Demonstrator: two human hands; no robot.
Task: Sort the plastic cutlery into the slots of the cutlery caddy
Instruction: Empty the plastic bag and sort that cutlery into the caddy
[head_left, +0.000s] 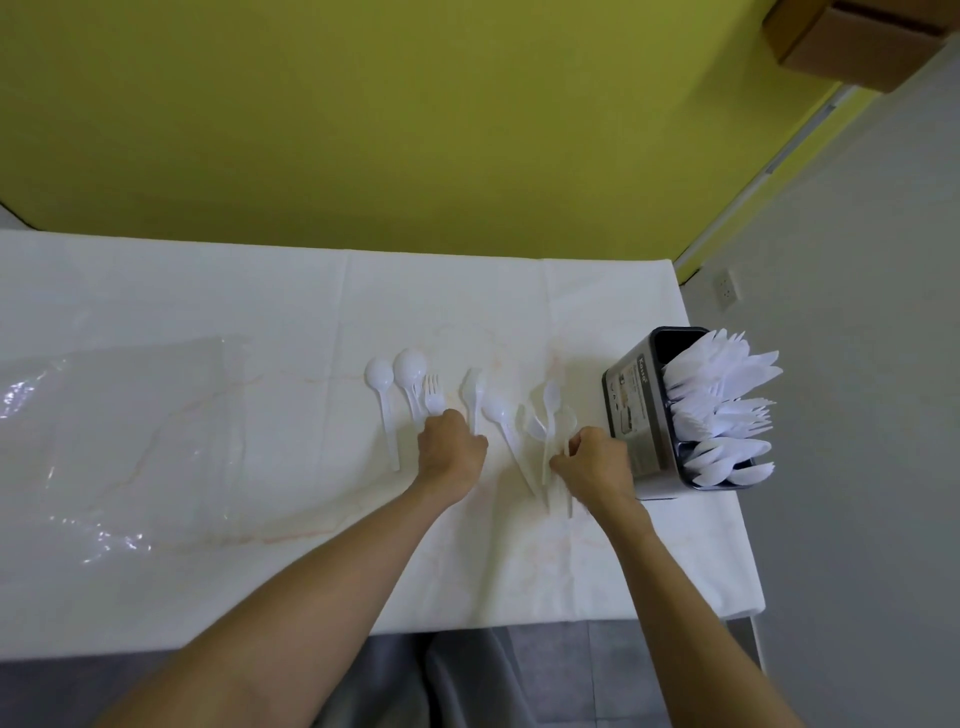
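Note:
Several white plastic spoons (381, 387), a fork (432, 397) and a knife (474, 397) lie spread across the middle of the white table (208, 312). My left hand (451, 451) is curled over the handles of the fork and knife. Just right of it, my right hand (595, 462) pinches the handles of a small bunch of spoons (550, 415) that still rest on the table. The grey metal cutlery caddy (636, 415) stands at the right edge, close to my right hand, its slots packed with white knives, forks and spoons (722, 400).
A crumpled clear plastic bag (119, 441) lies on the left part of the table. The table's right edge is just beyond the caddy. A yellow wall (415, 130) rises behind, and a cardboard box (852, 41) sits at the top right.

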